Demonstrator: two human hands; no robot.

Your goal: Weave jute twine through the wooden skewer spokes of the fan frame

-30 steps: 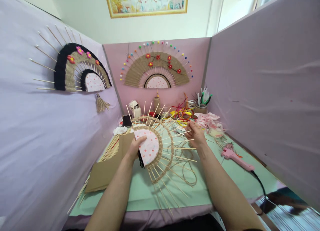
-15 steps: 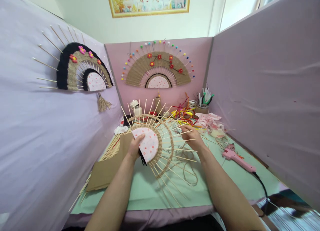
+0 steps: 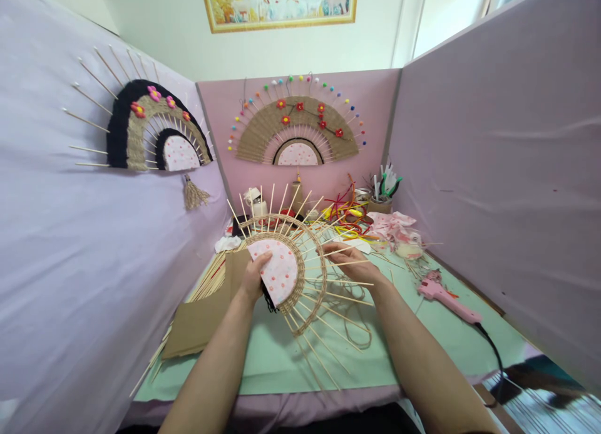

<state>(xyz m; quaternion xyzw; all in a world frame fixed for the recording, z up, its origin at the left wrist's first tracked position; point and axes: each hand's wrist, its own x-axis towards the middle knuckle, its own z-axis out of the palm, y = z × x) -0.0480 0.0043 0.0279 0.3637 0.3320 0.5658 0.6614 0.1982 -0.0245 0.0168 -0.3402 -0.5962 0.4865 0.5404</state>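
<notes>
My left hand [image 3: 254,276] grips a half-round fan frame by its straight edge, thumb on the white centre with pink dots [image 3: 277,272]. Thin wooden sticks [image 3: 350,298] radiate from it, with woven twine bands around the centre and an outer twine ring [image 3: 323,277] farther out. Black strands [image 3: 271,301] hang beneath the left hand. My right hand [image 3: 354,263] is among the sticks at the fan's right side, its fingers closed at the outer ring on the twine; the fingertips are partly hidden. Loose twine [image 3: 357,342] lies in loops on the table below.
A pink glue gun [image 3: 448,301] with a black cord lies at right. Brown cardboard [image 3: 192,324] and loose sticks lie at left. Coloured pipe cleaners [image 3: 345,202], a tool pot [image 3: 379,205] and crumpled cloth [image 3: 392,224] stand or lie behind. Finished fans [image 3: 323,139] hang on the partitions.
My right hand has moved left and slightly down, its fingers now at the outer ring instead of out near the stick ends. My left hand and the fan have barely moved.
</notes>
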